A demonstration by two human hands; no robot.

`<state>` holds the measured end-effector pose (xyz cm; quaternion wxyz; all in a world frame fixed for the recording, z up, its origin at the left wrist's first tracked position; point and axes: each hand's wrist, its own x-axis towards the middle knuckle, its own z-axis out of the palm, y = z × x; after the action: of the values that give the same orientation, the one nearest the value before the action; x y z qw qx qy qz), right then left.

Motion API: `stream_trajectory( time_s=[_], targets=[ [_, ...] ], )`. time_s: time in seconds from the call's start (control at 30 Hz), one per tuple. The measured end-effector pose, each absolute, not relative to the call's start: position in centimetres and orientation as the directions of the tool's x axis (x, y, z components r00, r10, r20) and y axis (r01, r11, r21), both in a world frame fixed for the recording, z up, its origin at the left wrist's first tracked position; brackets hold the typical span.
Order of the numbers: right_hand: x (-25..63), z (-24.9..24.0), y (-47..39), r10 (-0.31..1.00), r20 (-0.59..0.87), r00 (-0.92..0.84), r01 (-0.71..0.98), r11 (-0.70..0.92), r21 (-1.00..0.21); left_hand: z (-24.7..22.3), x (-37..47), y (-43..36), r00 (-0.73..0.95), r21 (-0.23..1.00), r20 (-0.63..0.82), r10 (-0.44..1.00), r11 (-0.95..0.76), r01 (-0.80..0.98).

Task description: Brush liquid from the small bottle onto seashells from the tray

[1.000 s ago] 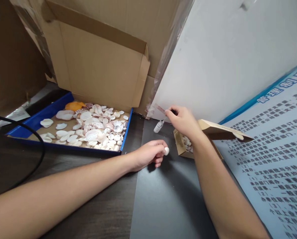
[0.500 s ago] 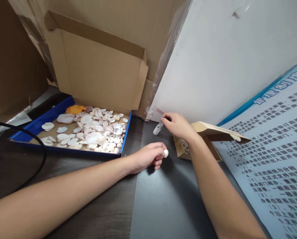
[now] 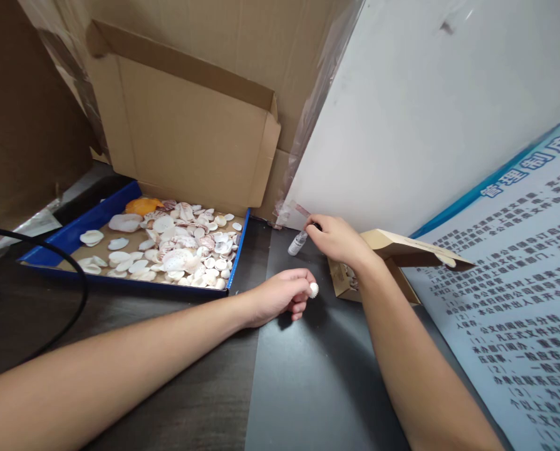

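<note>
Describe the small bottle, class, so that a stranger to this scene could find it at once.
Start at the blue-edged box and look right, onto the grey surface. Beyond the left hand, just left of the right hand, is the small bottle. Its slim, whitish, printed body sets it apart from the shells nearby.

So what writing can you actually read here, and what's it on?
"管理制度": large characters along the top of the poster.
"公文的…与分转": a line lower on the poster; the middle characters are unclear.
Rest of the poster: mostly too blurred to quote reliably.
Small bottle: label marks too small to read.
Small cardboard box: faint print, unreadable.
</note>
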<state>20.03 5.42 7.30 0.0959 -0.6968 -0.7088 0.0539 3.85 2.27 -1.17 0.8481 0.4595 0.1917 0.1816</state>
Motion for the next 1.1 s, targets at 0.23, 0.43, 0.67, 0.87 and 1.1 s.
stream_trajectory(
  time_s=[0.23,0.43,0.67,0.87,1.1],
  targets=[
    [20.6,7.0,5.6,0.993,0.095,-0.065,0.972,0.085,-0.221,-1.3,4.0,2.3,0.863,0.851,-0.157,0.48,0.509,-0.128],
    [20.7,6.4,5.6,0.988,0.095,-0.123,0.959,0.143,-0.243,-1.1,4.0,2.3,0.866,0.855,-0.159,0.475,0.504,-0.12],
    [20.3,6.7,5.4,0.985,0.092,-0.146,0.946,0.166,-0.276,-1.2,4.0,2.3,0.869,0.867,-0.156,0.47,0.487,-0.108],
    [20.1,7.3,5.1,0.98,0.089,-0.177,0.938,0.195,-0.285,-1.0,3.9,2.3,0.868,0.868,-0.16,0.47,0.486,-0.103],
    [19.9,8.5,4.3,0.979,0.106,-0.176,0.935,0.2,-0.292,-0.7,3.9,2.2,0.863,0.861,-0.172,0.475,0.499,-0.102]
  ],
)
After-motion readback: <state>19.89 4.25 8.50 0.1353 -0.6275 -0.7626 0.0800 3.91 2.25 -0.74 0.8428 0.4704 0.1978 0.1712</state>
